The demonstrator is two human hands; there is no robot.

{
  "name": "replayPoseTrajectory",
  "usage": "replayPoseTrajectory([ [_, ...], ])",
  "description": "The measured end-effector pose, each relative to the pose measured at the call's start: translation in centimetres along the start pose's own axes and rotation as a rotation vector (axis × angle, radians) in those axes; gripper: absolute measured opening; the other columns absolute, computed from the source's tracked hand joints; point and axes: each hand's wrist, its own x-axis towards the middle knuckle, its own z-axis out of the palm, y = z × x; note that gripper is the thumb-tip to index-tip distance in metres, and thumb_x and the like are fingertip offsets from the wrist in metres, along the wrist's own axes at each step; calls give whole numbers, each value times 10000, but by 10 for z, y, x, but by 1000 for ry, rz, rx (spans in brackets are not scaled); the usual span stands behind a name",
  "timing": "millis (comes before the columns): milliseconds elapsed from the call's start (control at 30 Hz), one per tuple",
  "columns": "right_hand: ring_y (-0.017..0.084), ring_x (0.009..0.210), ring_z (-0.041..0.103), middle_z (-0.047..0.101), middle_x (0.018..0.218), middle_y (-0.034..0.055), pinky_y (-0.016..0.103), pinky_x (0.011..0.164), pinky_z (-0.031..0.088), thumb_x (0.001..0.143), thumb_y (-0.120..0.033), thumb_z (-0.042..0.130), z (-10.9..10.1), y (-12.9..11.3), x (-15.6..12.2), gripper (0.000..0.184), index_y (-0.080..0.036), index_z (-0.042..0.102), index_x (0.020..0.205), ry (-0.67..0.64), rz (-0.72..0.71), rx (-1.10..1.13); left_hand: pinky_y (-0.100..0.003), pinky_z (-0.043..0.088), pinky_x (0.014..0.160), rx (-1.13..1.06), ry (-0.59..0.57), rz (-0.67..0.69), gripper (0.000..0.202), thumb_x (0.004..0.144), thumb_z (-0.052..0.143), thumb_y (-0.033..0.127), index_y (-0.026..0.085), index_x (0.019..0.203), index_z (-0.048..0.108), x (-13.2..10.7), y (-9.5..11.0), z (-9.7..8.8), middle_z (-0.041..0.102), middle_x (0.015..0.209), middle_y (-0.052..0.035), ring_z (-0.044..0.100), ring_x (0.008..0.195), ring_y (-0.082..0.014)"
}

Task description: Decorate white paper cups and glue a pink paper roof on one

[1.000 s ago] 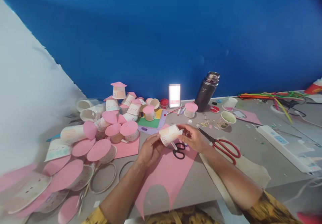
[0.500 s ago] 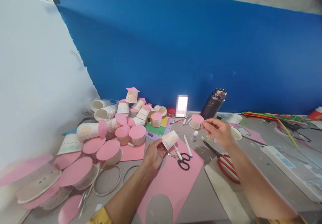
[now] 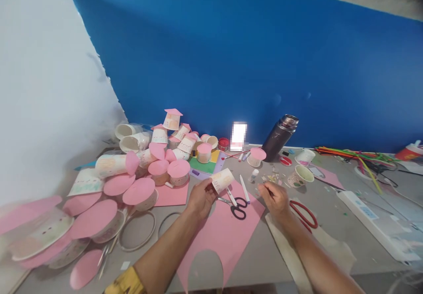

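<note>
In my left hand [image 3: 200, 198] is a small paper cup [image 3: 223, 180] with faint drawings on its side, tilted over the pink sheet [image 3: 224, 243]. My right hand [image 3: 276, 200] is closed with fingertips pinched, low over small scraps [image 3: 274, 177]; whatever it may hold is hidden or too small to name. Partly behind my right wrist lie red-handled scissors [image 3: 309, 218]. Black-handled scissors [image 3: 239, 210] and a white marker [image 3: 244, 189] rest on the pink sheet near the cup. A small bottle [image 3: 254, 176] stands between the hands.
Several cups with pink paper discs [image 3: 140, 191] crowd the left side. A dark thermos [image 3: 280, 139] leans at the back beside a pink-topped cup [image 3: 256, 157]. Farther right are a green-patterned cup [image 3: 300, 176], a white power strip [image 3: 373, 225] and coloured sticks [image 3: 346, 154].
My right hand has moved down and nearer, from beside the pink-topped cup to above the scraps, uncovering the green-patterned cup. My left hand still holds its cup; the view has shifted slightly.
</note>
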Motion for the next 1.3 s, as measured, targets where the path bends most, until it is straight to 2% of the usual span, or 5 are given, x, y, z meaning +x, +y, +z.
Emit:
replayPoseTrajectory([
  [367, 160, 561, 478, 530, 541, 3, 312, 625, 393, 957, -456, 544, 39, 8, 56, 428, -240, 539, 588, -108, -179, 30, -391, 654, 855, -5, 66, 15, 208, 937, 558, 53, 22, 1103, 679, 5, 4, 0, 791, 963, -202, 784, 832, -253],
  [533, 142, 537, 542, 619, 583, 9, 277, 591, 446, 1030, -417, 473, 6, -7, 40, 435, -214, 617, 673, -66, -85, 88, -370, 659, 854, -31, 66, 35, 181, 946, 545, 48, 21, 1063, 681, 2, 6, 1, 792, 978, -198, 783, 839, -235],
  [767, 146, 563, 592, 706, 671, 8, 253, 556, 426, 992, -419, 543, -31, -23, 59, 379, -211, 646, 692, -373, 185, -54, -370, 668, 854, -43, 107, 51, 170, 962, 521, 47, 54, 1031, 677, 2, 6, 3, 803, 937, -168, 784, 804, -216],
  [933, 252, 926, 735, 792, 976, 96, 290, 676, 464, 1078, -393, 448, 1, -28, 123, 366, -218, 750, 967, -628, -22, -784, -399, 662, 884, -37, 112, 67, 185, 957, 524, 40, 46, 1059, 678, 1, 5, 4, 801, 921, -171, 787, 819, -227],
  [1300, 258, 1128, 679, 648, 1334, 122, 467, 945, 597, 1003, -373, 680, 89, 17, 184, 394, -161, 624, 1331, -903, -79, -991, -399, 656, 913, -23, 76, 108, 149, 939, 549, 30, 68, 930, 692, 1, 4, 1, 803, 902, -160, 795, 857, -233],
])
